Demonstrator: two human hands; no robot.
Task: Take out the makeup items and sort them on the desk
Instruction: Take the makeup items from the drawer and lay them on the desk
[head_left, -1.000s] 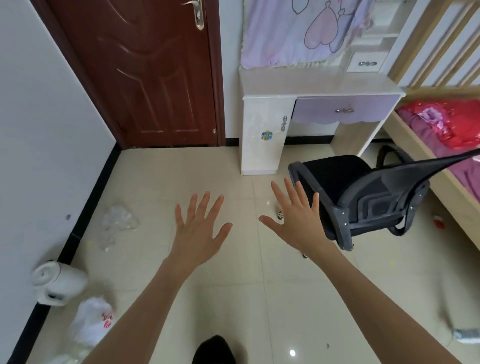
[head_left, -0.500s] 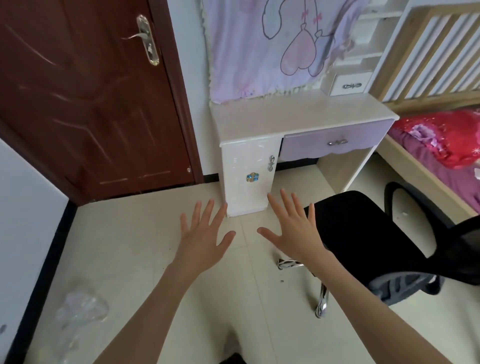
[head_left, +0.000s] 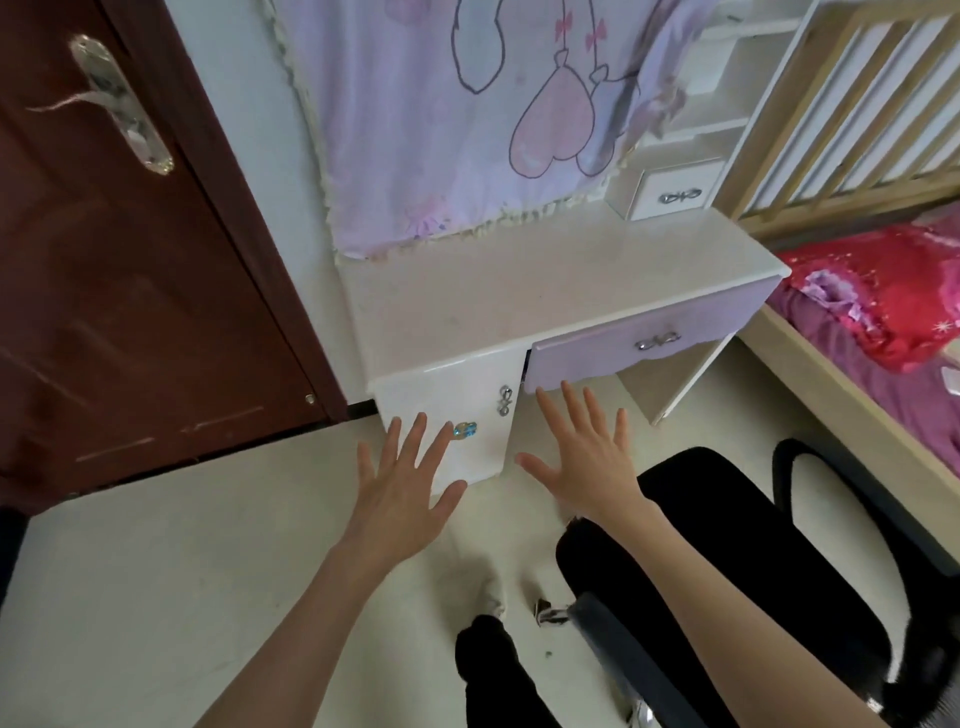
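Closer now, the surface (head_left: 545, 296) fills the view and both hands, left hand (head_left: 402, 499) and right hand (head_left: 587, 462), hover spread and empty; no makeup shows, probably light, slippery, breakable pieces inside the drawer (head_left: 623, 345), best opened by its metal handle (head_left: 657, 341).

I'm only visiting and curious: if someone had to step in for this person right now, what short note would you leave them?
Left hand: open, fingers spread, holding nothing.
Right hand: open, fingers spread, holding nothing.
Desk: straight ahead, top bare; purple drawer and white cabinet door look closed.
Black chair: at the right, beside the desk.
Done: nothing; no makeup items in sight.
Left: find the items, probably in the drawer or cabinet, take them out and sort them on the desk.
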